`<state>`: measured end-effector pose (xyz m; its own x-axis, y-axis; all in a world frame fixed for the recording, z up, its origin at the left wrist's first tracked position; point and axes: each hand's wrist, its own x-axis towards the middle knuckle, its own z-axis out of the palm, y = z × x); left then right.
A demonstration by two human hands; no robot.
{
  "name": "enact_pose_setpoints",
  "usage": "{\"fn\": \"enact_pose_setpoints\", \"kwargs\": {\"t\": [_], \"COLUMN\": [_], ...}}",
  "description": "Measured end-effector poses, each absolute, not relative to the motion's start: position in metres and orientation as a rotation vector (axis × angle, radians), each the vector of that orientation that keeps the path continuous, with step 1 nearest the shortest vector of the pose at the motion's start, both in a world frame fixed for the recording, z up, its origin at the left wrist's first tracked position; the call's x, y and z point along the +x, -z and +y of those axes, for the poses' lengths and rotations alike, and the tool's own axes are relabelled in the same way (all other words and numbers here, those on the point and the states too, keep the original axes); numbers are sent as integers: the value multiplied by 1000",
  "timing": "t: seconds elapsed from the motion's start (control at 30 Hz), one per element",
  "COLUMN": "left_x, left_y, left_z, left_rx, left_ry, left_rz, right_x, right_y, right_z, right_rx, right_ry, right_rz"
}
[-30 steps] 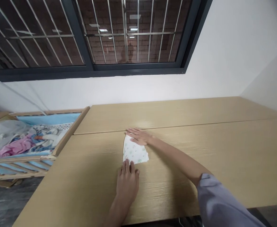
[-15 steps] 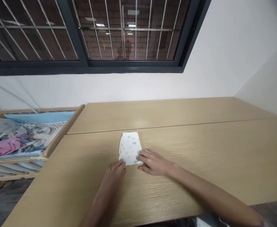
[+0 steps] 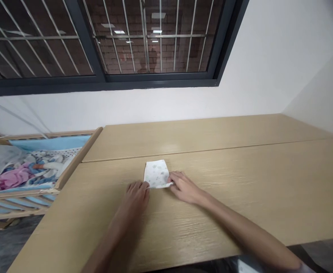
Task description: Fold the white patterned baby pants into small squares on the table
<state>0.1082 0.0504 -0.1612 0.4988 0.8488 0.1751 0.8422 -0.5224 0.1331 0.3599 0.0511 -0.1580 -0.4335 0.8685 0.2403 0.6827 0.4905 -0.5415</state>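
A small white cloth (image 3: pixel 156 173) with a faint printed pattern lies on the wooden tabletop (image 3: pixel 226 182), its near edge turned up a little. At its near left corner, my left hand (image 3: pixel 136 193) pinches the fabric between thumb and fingers. My right hand (image 3: pixel 183 186) grips the near right corner, with a bit of white showing at the fingertips. Both hands are closed on the same near edge, which is drawn straight between them. What kind of cloth item it is, I cannot make out.
To the left of the table stands a wooden crib (image 3: pixel 78 163) with blue lining, holding a pink cloth (image 3: pixel 11 178) and other rumpled fabrics. A barred window (image 3: pixel 152 41) is set in the white wall (image 3: pixel 143 104) behind. A seam runs across the tabletop.
Both hands have closed on the near corners of the cloth and moved slightly away from me. The near edge has been lifted and turned up, so the cloth looks shorter.
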Motion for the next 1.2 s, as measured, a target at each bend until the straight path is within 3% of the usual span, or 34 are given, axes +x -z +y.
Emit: {"fn": "enact_pose_setpoints", "kwargs": {"t": [0.2,0.4,0.53,0.63,0.73,0.97,1.2], "left_x": [116,133,141,148,156,143,112], "left_y": [144,168,179,184,197,228,208], "left_z": [117,167,166,150,135,129,121], "left_rx": [2681,2636,2621,2649,2777,2787,2839], "left_ry": [-412,-454,-526,-653,-668,-439,-413], "left_rz": [1684,1806,1869,1851,1545,1549,1436], "right_x": [355,348,345,342,338,354,389], "right_y": [161,197,196,188,188,209,206], "right_z": [113,162,158,142,130,125,112], "right_rx": [-1346,-1486,-1505,-1373,-1114,-1150,-1194], "right_ry": [-556,-370,-308,-127,30,-67,-193], "right_rz": [-2002,-1954,-1966,-2140,-2457,-2542,-2448]}}
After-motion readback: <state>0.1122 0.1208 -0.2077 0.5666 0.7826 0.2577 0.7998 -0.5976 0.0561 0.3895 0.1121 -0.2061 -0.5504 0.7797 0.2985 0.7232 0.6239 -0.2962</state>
